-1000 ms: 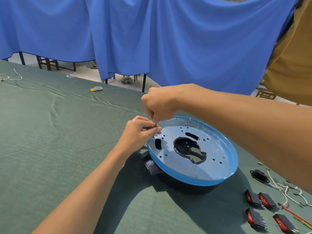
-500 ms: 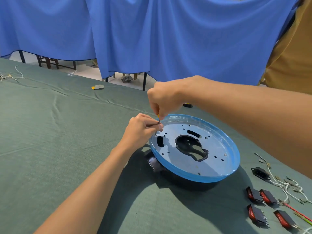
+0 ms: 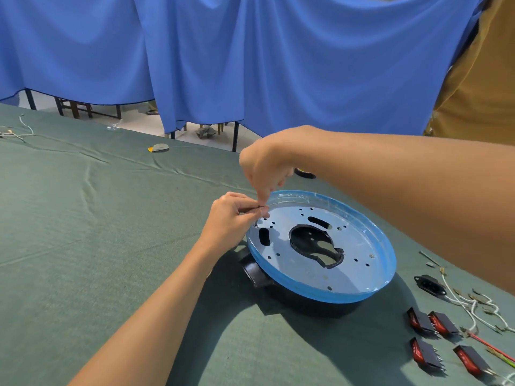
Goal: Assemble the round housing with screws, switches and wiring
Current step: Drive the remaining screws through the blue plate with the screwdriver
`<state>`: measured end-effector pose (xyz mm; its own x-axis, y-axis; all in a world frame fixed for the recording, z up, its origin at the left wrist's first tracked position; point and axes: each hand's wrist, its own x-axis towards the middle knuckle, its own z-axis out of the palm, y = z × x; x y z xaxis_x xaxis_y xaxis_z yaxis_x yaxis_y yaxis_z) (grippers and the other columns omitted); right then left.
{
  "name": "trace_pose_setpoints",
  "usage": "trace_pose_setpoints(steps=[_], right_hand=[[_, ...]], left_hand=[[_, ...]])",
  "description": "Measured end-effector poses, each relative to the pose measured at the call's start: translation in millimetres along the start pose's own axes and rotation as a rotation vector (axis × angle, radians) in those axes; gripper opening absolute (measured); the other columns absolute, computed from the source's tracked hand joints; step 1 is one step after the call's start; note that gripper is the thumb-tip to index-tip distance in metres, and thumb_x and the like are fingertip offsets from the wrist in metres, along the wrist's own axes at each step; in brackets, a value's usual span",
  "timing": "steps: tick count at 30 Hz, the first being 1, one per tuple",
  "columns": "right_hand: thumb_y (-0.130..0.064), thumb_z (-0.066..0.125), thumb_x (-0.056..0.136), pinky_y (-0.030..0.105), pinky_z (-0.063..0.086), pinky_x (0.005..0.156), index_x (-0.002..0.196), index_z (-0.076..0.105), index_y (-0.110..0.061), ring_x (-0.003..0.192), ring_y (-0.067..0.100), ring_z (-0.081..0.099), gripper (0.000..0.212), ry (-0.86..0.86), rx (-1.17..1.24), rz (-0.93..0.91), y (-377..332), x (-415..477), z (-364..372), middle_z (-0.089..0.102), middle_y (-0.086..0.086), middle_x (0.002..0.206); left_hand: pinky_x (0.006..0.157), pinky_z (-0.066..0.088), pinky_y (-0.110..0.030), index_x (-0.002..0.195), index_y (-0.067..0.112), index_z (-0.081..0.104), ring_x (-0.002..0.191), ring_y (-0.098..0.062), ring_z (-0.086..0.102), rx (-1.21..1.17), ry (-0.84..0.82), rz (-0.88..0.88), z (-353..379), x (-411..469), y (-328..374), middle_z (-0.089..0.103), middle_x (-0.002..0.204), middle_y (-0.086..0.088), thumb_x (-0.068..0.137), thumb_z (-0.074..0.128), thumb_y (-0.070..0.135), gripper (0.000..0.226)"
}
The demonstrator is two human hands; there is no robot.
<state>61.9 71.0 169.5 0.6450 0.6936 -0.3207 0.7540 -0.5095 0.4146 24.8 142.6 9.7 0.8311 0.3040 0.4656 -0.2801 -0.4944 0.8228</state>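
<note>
a person's left hand [image 3: 231, 217] and right hand [image 3: 264, 168] met at the upper-left rim of the round housing [image 3: 362, 295], which lay just right of centre frame on a green-clothed table [image 3: 83, 218]. the left hand's fingers were curled, pinching a small dark piece [image 3: 259, 206] just above the housing's edge. the right hand reached down from above, thumb and forefinger closed on the same piece. what the piece was could not be made out. four red rocker switches [image 3: 420, 321] lay at the lower right of the frame, well apart from both hands, with white wiring [image 3: 473, 305] and a black socket [image 3: 430, 284] just above them. a blue curtain [image 3: 250, 65] hung across the top.
</note>
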Motion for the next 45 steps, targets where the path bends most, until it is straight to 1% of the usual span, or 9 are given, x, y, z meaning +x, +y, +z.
trace_pose_setpoints(steps=[6, 12, 17, 21, 25, 29, 32, 39, 45], right_hand=[[-0.014, 0.067, 0.078, 0.033, 0.046, 0.056, 0.05, 0.034, -0.018, 0.048, 0.02, 0.034, 0.043, 0.289, -0.226, -0.231, -3, -12, 6, 0.035, 0.001, 0.059], [-0.02, 0.068, 0.082, 0.025, 0.043, 0.052, 0.056, 0.051, -0.019, 0.061, 0.014, 0.057, 0.032, 0.14, -0.108, -0.145, -6, 5, 2, 0.058, -0.007, 0.048], [-0.026, 0.063, 0.091, 0.022, 0.043, 0.05, 0.067, 0.062, -0.012, 0.056, 0.013, 0.058, 0.027, 0.056, 0.263, 0.056, 16, 4, 14, 0.068, -0.007, 0.06], [-0.021, 0.056, 0.093, 0.027, 0.044, 0.059, 0.087, 0.069, -0.008, 0.064, 0.022, 0.049, 0.019, -0.03, 0.366, 0.196, 10, -3, 16, 0.069, 0.002, 0.077], [-0.024, 0.055, 0.094, 0.026, 0.043, 0.054, 0.076, 0.064, -0.009, 0.056, 0.021, 0.046, 0.026, -0.021, 0.42, 0.218, 15, -18, 26, 0.066, 0.003, 0.071], [-0.03, 0.058, 0.092, 0.023, 0.035, 0.048, 0.063, 0.066, -0.01, 0.05, 0.018, 0.045, 0.035, 0.259, 0.604, 0.343, 49, -46, 62, 0.062, -0.005, 0.051], [-0.035, 0.059, 0.093, 0.03, 0.047, 0.064, 0.078, 0.071, -0.007, 0.077, 0.024, 0.059, 0.034, 0.444, 0.803, 0.518, 69, -65, 110, 0.071, 0.004, 0.071], [-0.035, 0.056, 0.095, 0.04, 0.054, 0.074, 0.082, 0.071, -0.017, 0.076, 0.029, 0.065, 0.027, 0.813, 1.142, 0.748, 59, -87, 205, 0.07, 0.003, 0.077], [-0.034, 0.055, 0.096, 0.017, 0.036, 0.052, 0.081, 0.062, -0.028, 0.066, 0.002, 0.057, 0.018, 1.036, 1.232, 0.724, 44, -87, 222, 0.062, -0.015, 0.067]], left_hand=[[0.074, 0.052, -0.02, 0.084, 0.011, 0.079, 0.085, 0.0, 0.061, -0.075, -0.009, 0.006, -1, 0, -2, 0.074, 0.084, -0.001, 0.086, 0.072, 0.01, 0.007], [0.089, 0.051, -0.03, 0.095, 0.012, 0.078, 0.104, -0.016, 0.069, -0.492, -0.054, -0.145, -18, 2, -14, 0.076, 0.101, -0.004, 0.075, 0.05, 0.001, 0.035], [0.081, 0.058, -0.034, 0.092, 0.007, 0.075, 0.087, -0.022, 0.073, -0.417, 0.073, -0.346, -9, 5, -25, 0.077, 0.087, -0.006, 0.087, 0.046, -0.003, 0.031], [0.066, 0.057, -0.028, 0.081, 0.002, 0.076, 0.078, -0.025, 0.072, -0.313, -0.032, -0.427, -4, 3, -19, 0.076, 0.081, -0.012, 0.095, 0.058, 0.026, 0.033], [0.088, 0.057, -0.046, 0.083, 0.002, 0.065, 0.083, -0.024, 0.068, -0.136, -0.222, -0.484, -11, 5, -6, 0.071, 0.087, -0.006, 0.09, 0.053, 0.059, 0.059], [0.077, 0.061, -0.038, 0.09, 0.003, 0.067, 0.081, -0.019, 0.067, -0.03, -0.351, -0.551, -13, 3, 15, 0.072, 0.081, -0.002, 0.091, 0.057, 0.023, 0.023], [0.061, 0.055, -0.032, 0.08, 0.008, 0.058, 0.068, -0.021, 0.057, 0.007, -0.323, -0.64, -8, 0, 28, 0.063, 0.072, -0.004, 0.084, 0.046, 0.004, 0.013], [0.041, 0.042, -0.023, 0.09, 0.008, 0.061, 0.061, -0.026, 0.051, -0.163, -0.181, -0.786, -1, 3, 49, 0.059, 0.08, -0.011, 0.084, 0.046, 0.013, 0.017], [0.08, 0.054, -0.044, 0.097, 0.005, 0.06, 0.082, -0.033, 0.057, -0.237, -0.004, -0.856, 7, 5, 62, 0.063, 0.098, -0.019, 0.086, 0.053, 0.007, 0.013]])
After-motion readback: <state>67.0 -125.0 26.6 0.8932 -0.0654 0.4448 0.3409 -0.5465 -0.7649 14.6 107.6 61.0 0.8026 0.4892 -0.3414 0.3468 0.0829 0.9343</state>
